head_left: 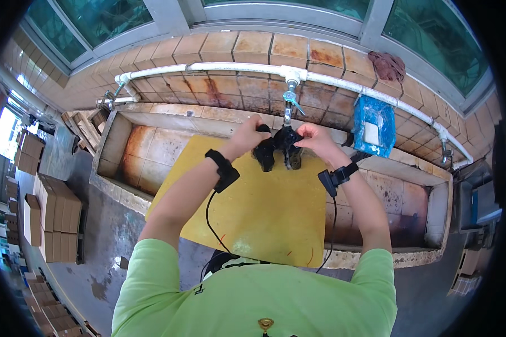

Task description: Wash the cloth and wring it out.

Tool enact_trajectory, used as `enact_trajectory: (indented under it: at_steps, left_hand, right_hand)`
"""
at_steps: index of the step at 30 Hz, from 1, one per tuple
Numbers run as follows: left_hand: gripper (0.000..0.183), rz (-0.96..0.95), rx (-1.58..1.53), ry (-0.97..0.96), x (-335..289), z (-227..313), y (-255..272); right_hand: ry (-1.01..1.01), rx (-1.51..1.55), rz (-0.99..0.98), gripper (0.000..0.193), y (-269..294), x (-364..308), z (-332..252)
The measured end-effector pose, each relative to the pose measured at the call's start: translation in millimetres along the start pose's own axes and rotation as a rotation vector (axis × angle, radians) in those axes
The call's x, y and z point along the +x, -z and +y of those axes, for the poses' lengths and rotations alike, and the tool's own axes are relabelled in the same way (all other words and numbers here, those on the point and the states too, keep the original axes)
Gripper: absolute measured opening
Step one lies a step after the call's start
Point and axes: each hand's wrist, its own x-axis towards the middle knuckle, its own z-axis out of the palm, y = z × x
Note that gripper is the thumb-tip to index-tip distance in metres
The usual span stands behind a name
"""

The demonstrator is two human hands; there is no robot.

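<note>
Two dark, glossy black pieces that look wet stand side by side under the tap [287, 106], on the far part of a yellow board [236, 196]. Their kind is hard to make out, and I cannot tell if they are joined. My left hand [248, 139] has its fingers closed round the top of the left black piece [264, 155]. At the other side, my right hand [316, 139] pinches the upper edge of the right black piece [289, 149]. Black bands with cables circle both my wrists.
The board lies across a long tiled trough [135, 149]. A white pipe [225, 67] runs along the wall behind, with a blue box [374, 121] hanging from it. A brown rag [387, 66] lies on the ledge. Stacked cartons [56, 219] stand at the left.
</note>
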Motion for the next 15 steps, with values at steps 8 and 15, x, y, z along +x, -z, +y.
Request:
enact_trajectory:
  at_steps: [8,15]
  left_hand:
    - [0.04,-0.159,-0.72,0.479,-2,24,-28]
    - [0.026,-0.196,-0.889,0.303,-8,6,-43]
  right_hand:
    - [0.0,0.068,0.061,0.011,-22,-1,20]
    - [-0.161,0.043,0.027,0.022,-30,-9,2]
